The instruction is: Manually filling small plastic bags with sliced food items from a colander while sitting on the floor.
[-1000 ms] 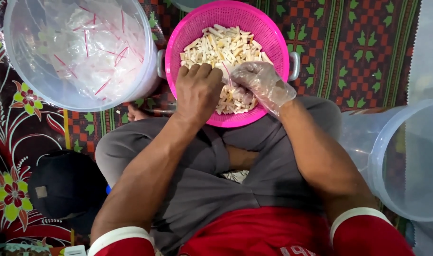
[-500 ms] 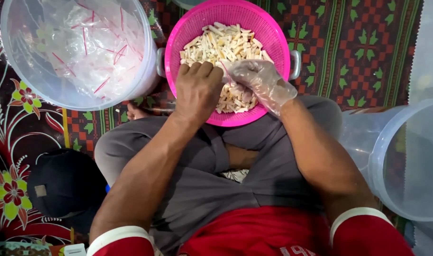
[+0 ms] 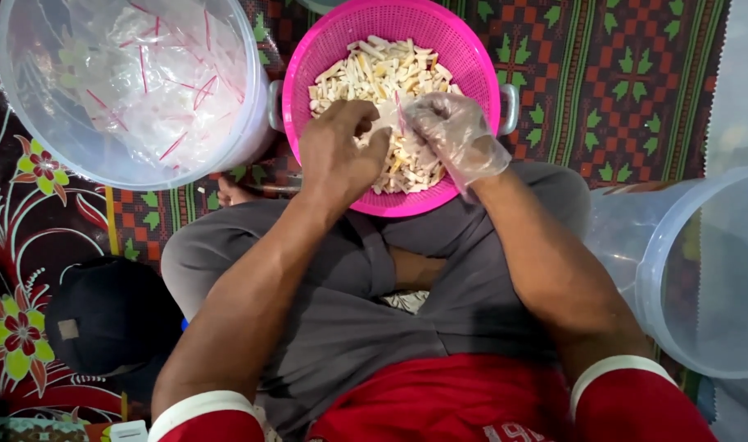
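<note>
Gripping pale sticks, the gloved right hand (image 3: 456, 135) and bare left hand (image 3: 337, 155) curl closed inside the pink colander (image 3: 308, 65) on the lap; tilting it risks spilling sticks onto the patterned mat (image 3: 628, 74)

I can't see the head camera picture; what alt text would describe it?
Seen from above, a seated person's bare left hand and clear-gloved right hand reach into a pink colander of pale cut sticks. A clear plastic bucket stands to the left, another clear tub to the right, on a patterned mat.
</note>
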